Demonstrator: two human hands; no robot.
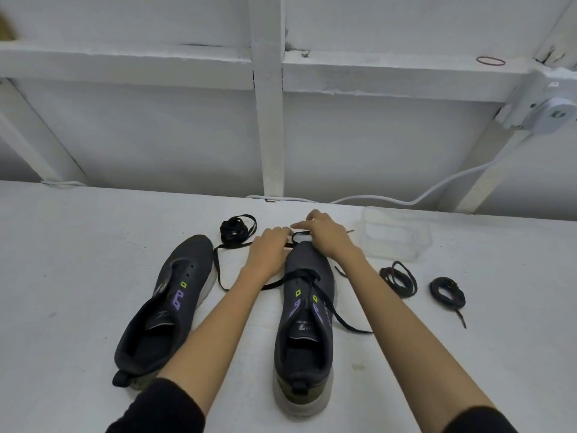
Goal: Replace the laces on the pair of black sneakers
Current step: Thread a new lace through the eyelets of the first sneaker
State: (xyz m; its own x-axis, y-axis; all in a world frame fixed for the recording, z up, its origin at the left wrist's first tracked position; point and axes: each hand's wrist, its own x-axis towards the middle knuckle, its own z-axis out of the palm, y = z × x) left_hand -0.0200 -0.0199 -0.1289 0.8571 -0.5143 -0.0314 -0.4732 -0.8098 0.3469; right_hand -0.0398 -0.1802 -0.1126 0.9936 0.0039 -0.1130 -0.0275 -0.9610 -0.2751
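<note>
A: So, where do the two sneakers sit?

B: Both are on the white table (pixel 78 245), toes toward the top of the frame. The bare sneaker (pixel 175 304) lies at lower left, its toe angled a little rightward. The laced sneaker (pixel 307 310) stands at lower centre, between the forearms.

A: How do they look?

B: Dark grey-black knit uppers, pale soles, purple marks and small green tabs along the throat. The bare one has open eyelets and no lace. The other carries a flat black lace (pixel 312 276) crossed through its front eyelets only. One end trails right and the other runs left in a long bend on the table.

A: And the hands?

B: Both meet just past the laced sneaker's toe. The left hand (pixel 270 250) has its fingers curled down onto a lace loop (pixel 299 236). The right hand (pixel 324 234) pinches the same loop between thumb and fingertips.

A: Anything else nearby?

B: A black lace bundle (pixel 235 228) lies above the bare sneaker. One coiled lace (pixel 399 278) is at right, with a second coil (pixel 447 290) further right. A clear plastic tray (pixel 396 235) sits beyond the right wrist.
</note>
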